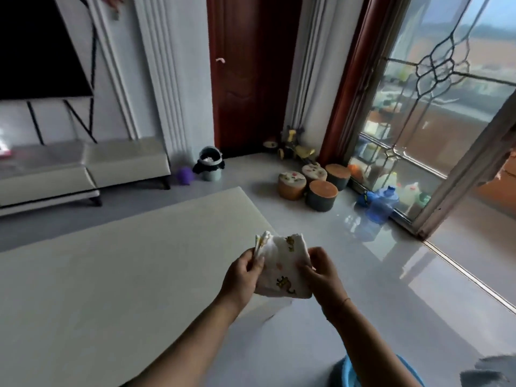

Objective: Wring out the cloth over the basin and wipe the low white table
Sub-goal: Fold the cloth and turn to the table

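A white cloth (282, 266) with small yellow animal prints hangs between both hands, above the right edge of the low white table (125, 275). My left hand (243, 275) pinches its left edge. My right hand (321, 269) grips its right side. The cloth is partly spread, folded at the top. A blue basin (413, 372) shows only its rim at the bottom right, under my right forearm; its inside is hidden.
Several round stump-shaped stools (312, 185) stand on the glossy floor beyond the table. A small bin (210, 166), a purple toy (184, 175), a blue water jug (382, 203) by the glass door, and a white bench (83, 169) under a dark screen.
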